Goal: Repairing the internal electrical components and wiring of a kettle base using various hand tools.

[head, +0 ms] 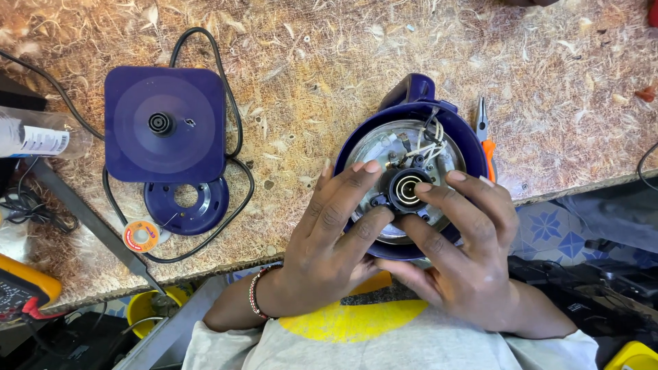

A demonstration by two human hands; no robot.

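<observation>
The left hand [329, 236] lies spread over the upturned base of a dark blue electric kettle [411, 168], its fingers pinched on the left side of the round black connector [402, 190] at the middle of the metal bottom plate. The right hand [460, 253] meets it from the other side, thumb and forefinger closed on the connector's right rim, so the part sits clamped between both hands, directly under the fingertips. White wires [430, 140] loop up from the plate just beyond the connector.

The kettle stands upside down at the near edge of the chipboard worktop [308, 89], right of centre, its handle pointing toward the far edge. Orange-handled pliers [485, 137] lie just beside it on the right.

Well apart, toward the left end of the worktop, sits the square blue power base [164, 123] with its black cord [233, 137] curling around it. A blue ring-shaped cover [186, 202] touches the base's near side, and a small solder spool [141, 236] rests next to that ring. A yellow multimeter [20, 291] pokes in at the near left corner.
</observation>
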